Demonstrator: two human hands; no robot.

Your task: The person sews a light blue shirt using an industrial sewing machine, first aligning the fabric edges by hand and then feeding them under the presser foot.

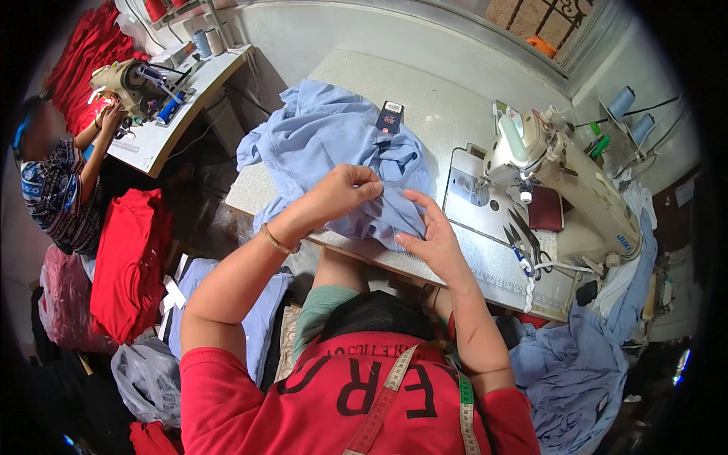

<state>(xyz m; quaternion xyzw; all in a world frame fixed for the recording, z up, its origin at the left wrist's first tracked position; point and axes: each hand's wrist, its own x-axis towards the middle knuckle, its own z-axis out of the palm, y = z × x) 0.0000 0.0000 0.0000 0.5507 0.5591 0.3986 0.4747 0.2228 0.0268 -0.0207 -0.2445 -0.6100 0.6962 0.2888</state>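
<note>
A crumpled light blue shirt point(311, 129) lies over the left part of the sewing table, partly hanging past the front edge. My left hand point(345, 193) is closed in a pinch on the shirt, thumb and forefinger together. On the shirt's right side, my right hand point(440, 243) has its thumb and fingers apart, with the tips at the cloth's edge. A dark hang tag point(390, 117) rests on top of the shirt. To the right stands a cream sewing machine point(561, 171); neither hand touches it.
Scissors point(537, 241) and a dark red pouch point(545, 209) lie beside the machine. Blue thread spools point(622, 102) stand behind it. Light blue cloth point(569, 387) is heaped at lower right. At left, another person point(57, 174) works at a second machine point(125, 83), near folded red garments point(133, 262).
</note>
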